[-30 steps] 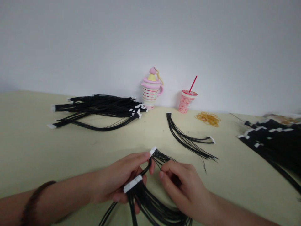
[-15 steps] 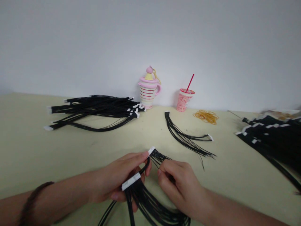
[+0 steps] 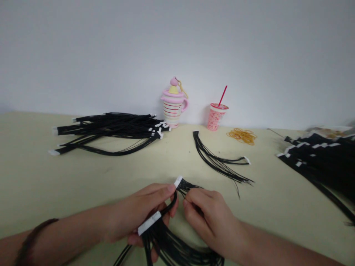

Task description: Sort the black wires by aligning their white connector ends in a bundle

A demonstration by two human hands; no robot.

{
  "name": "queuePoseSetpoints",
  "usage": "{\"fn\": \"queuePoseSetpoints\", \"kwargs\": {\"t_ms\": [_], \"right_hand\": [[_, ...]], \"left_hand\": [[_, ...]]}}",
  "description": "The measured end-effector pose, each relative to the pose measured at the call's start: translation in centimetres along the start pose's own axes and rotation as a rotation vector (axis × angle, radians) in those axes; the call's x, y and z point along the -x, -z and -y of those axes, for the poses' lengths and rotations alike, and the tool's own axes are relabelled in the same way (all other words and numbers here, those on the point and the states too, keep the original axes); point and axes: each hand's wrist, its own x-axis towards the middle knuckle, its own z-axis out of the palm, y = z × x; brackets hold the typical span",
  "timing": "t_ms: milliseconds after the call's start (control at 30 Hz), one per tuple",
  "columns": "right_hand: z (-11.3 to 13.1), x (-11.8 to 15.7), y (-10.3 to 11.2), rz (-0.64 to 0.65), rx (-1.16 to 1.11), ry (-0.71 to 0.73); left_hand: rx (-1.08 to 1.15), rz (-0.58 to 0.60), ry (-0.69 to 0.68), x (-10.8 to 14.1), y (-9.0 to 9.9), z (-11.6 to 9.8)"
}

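My left hand [image 3: 155, 207] is closed on a black wire harness [image 3: 177, 242] near the front of the table. Its thumb presses against a small white connector [image 3: 178, 181], and a longer white connector [image 3: 149, 222] lies across the fingers below. Many thin black wires hang from the longer connector and curve to the right. My right hand [image 3: 210, 218] pinches the wires just right of the small connector. Its fingertips hide what exactly they grip. Beyond the hands lies a separate black wire harness [image 3: 213, 157] with white connectors and loose wire ends.
A pile of black harnesses [image 3: 111, 127] lies at the back left. Another stack of harnesses [image 3: 324, 159] is on the right. By the wall stand a pink striped pitcher [image 3: 172, 107] and a pink cup [image 3: 215, 117] with a red straw. Yellow rubber bands [image 3: 242, 136] lie beside the cup.
The longer connector has shifted slightly down and left in my left hand, and tilts more steeply. My right hand has moved slightly left, still pinching the wires. The view has shifted a little.
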Motion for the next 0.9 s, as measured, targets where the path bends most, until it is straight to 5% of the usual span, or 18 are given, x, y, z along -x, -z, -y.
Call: {"fn": "queuePoseSetpoints", "kwargs": {"t_ms": [500,700,900], "right_hand": [[-0.1,-0.1,0.2,-0.084,-0.111,0.032],[-0.9,-0.3,1.2,-0.18,0.142,0.045],[1.6,0.7,1.9,-0.355,0.448,0.385]], "left_hand": [[0.054,-0.026,-0.016,-0.1,-0.1,-0.1],[0.117,-0.049,-0.075,-0.6,0.2,0.1],[0.273,0.058,-0.062,-0.8,0.7,0.1]]}}
